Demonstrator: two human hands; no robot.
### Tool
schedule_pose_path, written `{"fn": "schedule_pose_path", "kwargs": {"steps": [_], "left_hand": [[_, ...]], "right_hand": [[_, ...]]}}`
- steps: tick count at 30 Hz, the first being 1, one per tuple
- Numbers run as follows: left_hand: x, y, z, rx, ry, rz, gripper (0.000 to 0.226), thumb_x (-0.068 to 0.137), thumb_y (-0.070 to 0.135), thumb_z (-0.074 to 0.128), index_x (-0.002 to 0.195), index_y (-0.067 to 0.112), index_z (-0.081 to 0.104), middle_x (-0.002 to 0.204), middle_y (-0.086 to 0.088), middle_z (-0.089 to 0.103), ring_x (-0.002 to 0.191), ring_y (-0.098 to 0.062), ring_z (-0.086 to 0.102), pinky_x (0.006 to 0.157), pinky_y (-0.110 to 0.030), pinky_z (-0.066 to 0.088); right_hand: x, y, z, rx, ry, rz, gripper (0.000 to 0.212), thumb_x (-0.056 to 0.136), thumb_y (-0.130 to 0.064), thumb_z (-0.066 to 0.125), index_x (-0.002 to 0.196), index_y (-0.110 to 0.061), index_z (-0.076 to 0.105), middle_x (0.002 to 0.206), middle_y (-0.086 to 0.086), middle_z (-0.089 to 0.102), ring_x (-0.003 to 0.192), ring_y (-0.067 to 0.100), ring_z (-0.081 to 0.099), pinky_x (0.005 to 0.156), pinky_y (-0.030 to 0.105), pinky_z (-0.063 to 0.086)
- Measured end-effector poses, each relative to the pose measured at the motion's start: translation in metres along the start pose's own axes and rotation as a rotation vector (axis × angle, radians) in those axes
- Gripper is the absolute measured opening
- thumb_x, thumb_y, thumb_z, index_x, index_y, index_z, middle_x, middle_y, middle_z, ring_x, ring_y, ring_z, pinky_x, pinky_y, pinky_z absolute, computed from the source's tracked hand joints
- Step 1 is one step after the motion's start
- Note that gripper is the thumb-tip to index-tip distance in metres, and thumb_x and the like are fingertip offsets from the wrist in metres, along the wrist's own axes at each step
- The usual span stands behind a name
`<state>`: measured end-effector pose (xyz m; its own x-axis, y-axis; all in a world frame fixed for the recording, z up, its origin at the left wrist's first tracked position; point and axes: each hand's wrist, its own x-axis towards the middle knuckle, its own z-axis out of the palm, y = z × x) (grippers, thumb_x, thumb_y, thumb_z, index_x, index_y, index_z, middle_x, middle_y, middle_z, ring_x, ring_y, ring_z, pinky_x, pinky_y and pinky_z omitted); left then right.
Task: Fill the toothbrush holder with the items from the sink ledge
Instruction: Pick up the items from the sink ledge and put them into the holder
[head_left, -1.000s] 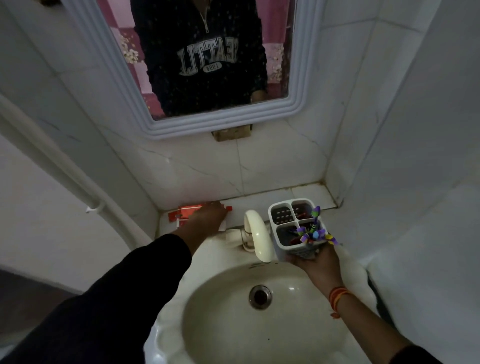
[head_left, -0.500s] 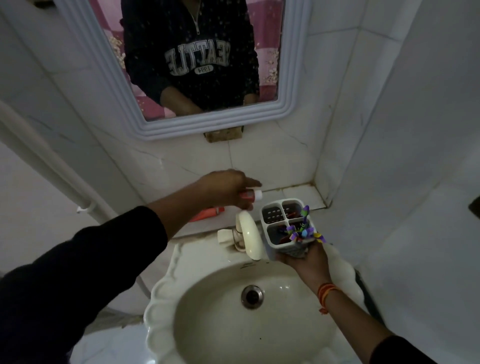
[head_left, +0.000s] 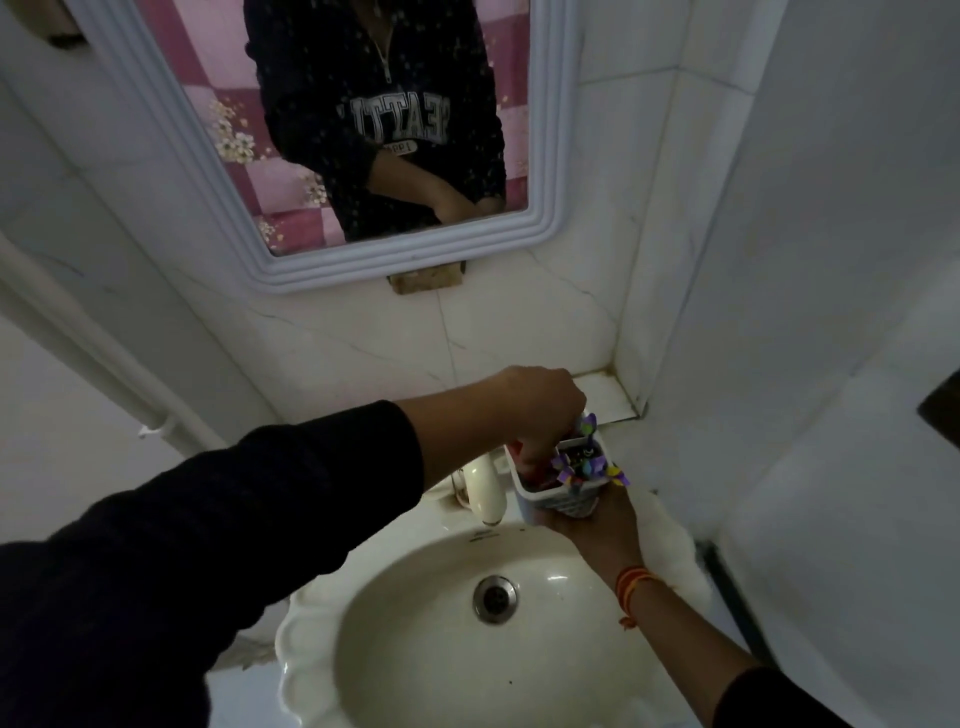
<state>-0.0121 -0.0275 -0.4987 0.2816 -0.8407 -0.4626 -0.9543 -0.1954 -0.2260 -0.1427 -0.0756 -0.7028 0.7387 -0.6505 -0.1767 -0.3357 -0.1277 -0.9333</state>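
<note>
**Tube going into the holder, over the basin**

My right hand (head_left: 597, 525) cups the toothbrush holder (head_left: 563, 491) from below, fingers wrapped round its base, just beside the tap (head_left: 485, 493) and above the sink (head_left: 415, 649). My left hand (head_left: 540, 410) is closed on a red tube (head_left: 519, 457) and reaches down into a left compartment; how deep the tube sits I cannot tell, since my fingers cover it.

I judge the risk to be a tip: pressing down off-centre could rock the holder in my palm and spill the purple-flowered bits (head_left: 576, 465) into the basin. The tube could also snag on a divider.

The tap crowds the holder's left side. The ledge (head_left: 605, 397) behind looks bare, with open room to the right.
</note>
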Motion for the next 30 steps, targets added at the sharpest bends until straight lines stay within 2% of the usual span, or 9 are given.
{"fn": "schedule_pose_path", "kwargs": {"steps": [6, 9, 10, 12, 14, 18, 21, 27, 30], "left_hand": [[-0.009, -0.034, 0.010, -0.609, -0.023, -0.083, 0.021, 0.083, 0.027, 0.072, 0.097, 0.012, 0.079, 0.086, -0.004, 0.081, 0.077, -0.018, 0.078, 0.077, -0.031, 0.064], [-0.015, -0.073, 0.031, -0.902, 0.083, -0.214, 0.015, 0.089, 0.016, 0.070, 0.098, 0.009, 0.078, 0.091, -0.007, 0.081, 0.072, -0.014, 0.079, 0.067, -0.025, 0.063], [-0.016, -0.086, 0.043, -0.898, 0.105, -0.268, 0.015, 0.089, 0.013, 0.069, 0.100, 0.008, 0.078, 0.093, -0.008, 0.080, 0.071, -0.013, 0.078, 0.068, -0.025, 0.063], [-0.013, -0.110, 0.074, -0.752, 0.088, -0.367, 0.019, 0.088, 0.012, 0.069, 0.105, 0.008, 0.077, 0.102, -0.010, 0.079, 0.084, -0.020, 0.077, 0.081, -0.031, 0.062], [-0.010, -0.128, 0.107, -0.572, 0.036, -0.429, 0.033, 0.087, 0.022, 0.071, 0.116, 0.006, 0.072, 0.118, -0.013, 0.073, 0.106, -0.028, 0.070, 0.094, -0.031, 0.054], [-0.004, -0.137, 0.164, -0.446, -0.005, -0.515, 0.042, 0.094, 0.042, 0.060, 0.117, 0.009, 0.065, 0.123, -0.019, 0.064, 0.111, -0.035, 0.064, 0.093, -0.036, 0.053], [-0.001, -0.131, 0.181, -0.434, 0.014, -0.555, 0.031, 0.099, 0.031, 0.056, 0.120, 0.011, 0.066, 0.124, -0.017, 0.063, 0.113, -0.035, 0.064, 0.091, -0.038, 0.052], [-0.002, -0.131, 0.187, -0.253, 0.069, -0.522, 0.048, 0.096, 0.044, 0.052, 0.133, 0.014, 0.055, 0.130, -0.015, 0.055, 0.127, -0.037, 0.048, 0.096, -0.042, 0.046], [-0.004, -0.127, 0.172, -0.299, 0.043, -0.482, 0.052, 0.089, 0.036, 0.061, 0.136, 0.021, 0.046, 0.117, -0.011, 0.065, 0.105, -0.032, 0.064, 0.086, -0.039, 0.053]], "right_hand": [[0.001, -0.004, -0.003, 0.023, 0.017, 0.028, 0.063, 0.071, -0.011, 0.092, 0.126, -0.003, 0.063, 0.117, 0.013, 0.071, 0.091, 0.008, 0.075, 0.075, 0.027, 0.063], [0.004, 0.002, -0.005, 0.007, 0.023, -0.018, 0.108, 0.033, -0.049, 0.102, 0.127, -0.013, 0.063, 0.120, 0.004, 0.073, 0.111, 0.010, 0.069, 0.082, 0.015, 0.059], [0.001, -0.001, -0.005, 0.027, 0.009, -0.016, 0.108, 0.030, -0.055, 0.101, 0.125, -0.017, 0.064, 0.119, 0.002, 0.073, 0.114, 0.015, 0.068, 0.087, 0.024, 0.061], [-0.005, -0.008, -0.006, -0.050, -0.018, -0.005, 0.074, 0.044, -0.039, 0.104, 0.106, -0.024, 0.067, 0.104, 0.001, 0.072, 0.102, 0.019, 0.068, 0.089, 0.041, 0.061], [-0.009, -0.014, -0.001, -0.040, -0.031, 0.005, 0.047, 0.062, -0.021, 0.098, 0.082, -0.033, 0.058, 0.083, -0.006, 0.064, 0.082, 0.012, 0.062, 0.085, 0.037, 0.056], [-0.008, -0.012, -0.001, -0.031, -0.008, 0.004, 0.044, 0.061, -0.025, 0.099, 0.084, -0.033, 0.062, 0.087, -0.004, 0.069, 0.085, 0.017, 0.066, 0.091, 0.045, 0.058], [-0.003, -0.008, 0.000, -0.007, 0.048, 0.017, 0.082, 0.045, -0.046, 0.102, 0.114, -0.021, 0.067, 0.112, 0.000, 0.075, 0.111, 0.023, 0.069, 0.094, 0.048, 0.058], [-0.005, -0.006, 0.005, -0.056, 0.035, 0.019, 0.059, 0.068, -0.027, 0.095, 0.113, -0.020, 0.057, 0.101, 0.011, 0.065, 0.092, 0.027, 0.063, 0.085, 0.033, 0.050], [-0.007, -0.013, 0.006, -0.063, 0.028, 0.032, 0.057, 0.069, -0.024, 0.094, 0.110, -0.021, 0.055, 0.097, 0.008, 0.062, 0.090, 0.024, 0.060, 0.084, 0.032, 0.049]]}}
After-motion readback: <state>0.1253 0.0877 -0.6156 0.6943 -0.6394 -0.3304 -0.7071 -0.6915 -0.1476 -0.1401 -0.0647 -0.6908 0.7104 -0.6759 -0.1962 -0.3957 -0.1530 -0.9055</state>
